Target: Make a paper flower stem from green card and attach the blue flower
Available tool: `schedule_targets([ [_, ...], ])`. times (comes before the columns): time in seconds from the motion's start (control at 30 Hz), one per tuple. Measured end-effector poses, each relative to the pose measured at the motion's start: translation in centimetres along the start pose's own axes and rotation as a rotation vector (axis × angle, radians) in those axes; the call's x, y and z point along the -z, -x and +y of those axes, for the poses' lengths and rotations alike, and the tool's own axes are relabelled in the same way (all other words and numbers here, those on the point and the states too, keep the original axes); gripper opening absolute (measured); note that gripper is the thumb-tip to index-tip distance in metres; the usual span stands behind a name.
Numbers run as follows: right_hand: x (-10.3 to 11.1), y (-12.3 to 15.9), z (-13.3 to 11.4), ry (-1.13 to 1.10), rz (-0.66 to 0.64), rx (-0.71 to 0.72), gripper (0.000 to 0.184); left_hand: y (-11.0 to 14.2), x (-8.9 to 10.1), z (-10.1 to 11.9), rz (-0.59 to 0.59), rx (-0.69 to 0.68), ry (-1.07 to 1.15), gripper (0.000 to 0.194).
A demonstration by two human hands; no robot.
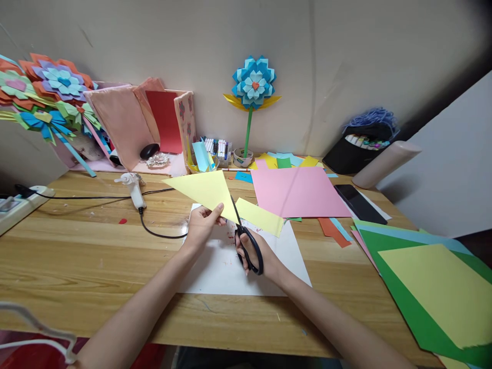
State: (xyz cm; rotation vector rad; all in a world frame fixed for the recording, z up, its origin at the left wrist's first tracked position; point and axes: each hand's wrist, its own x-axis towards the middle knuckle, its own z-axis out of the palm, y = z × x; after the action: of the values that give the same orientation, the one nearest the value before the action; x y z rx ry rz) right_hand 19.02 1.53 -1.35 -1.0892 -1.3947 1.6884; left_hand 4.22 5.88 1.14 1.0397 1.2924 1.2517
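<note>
My left hand point(203, 224) pinches the lower edge of a folded, triangular sheet of pale yellow paper point(207, 188), thumb on top. In my right hand point(255, 251) are black-handled scissors point(257, 256), their blades pointing up along the right edge of the yellow paper. A pale yellow strip point(261, 217) extends just to the right of the blades; whether it is fully separate from the triangle I cannot tell. Both hands are above a white sheet point(246, 279) with small red marks, lying on the wooden table.
A glue gun point(132, 188) with its cord is at the left. Pink paper point(303, 192), a phone point(359, 204) and stacked green and yellow sheets point(403, 287) lie right. Behind stand a blue paper flower point(254, 84), a pink organizer point(119, 123) and a black pen holder point(338, 154).
</note>
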Motion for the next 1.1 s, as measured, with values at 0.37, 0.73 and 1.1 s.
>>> schedule_targets([
  [0.37, -0.14, -0.65, 0.09, -0.011, 0.029, -0.035, 0.053, 0.10, -0.20, -0.24, -0.037, 0.019, -0.021, 0.031],
  [0.73, 0.00, -0.62, 0.27, 0.011, 0.055, 0.027, 0.046, 0.15, -0.32, -0.84, -0.137, 0.098, 0.051, 0.033],
  [1.1, 0.05, -0.66, 0.22, -0.008, 0.083, 0.051, 0.043, 0.66, -0.92, -0.60, -0.182, 0.175, 0.120, 0.032],
])
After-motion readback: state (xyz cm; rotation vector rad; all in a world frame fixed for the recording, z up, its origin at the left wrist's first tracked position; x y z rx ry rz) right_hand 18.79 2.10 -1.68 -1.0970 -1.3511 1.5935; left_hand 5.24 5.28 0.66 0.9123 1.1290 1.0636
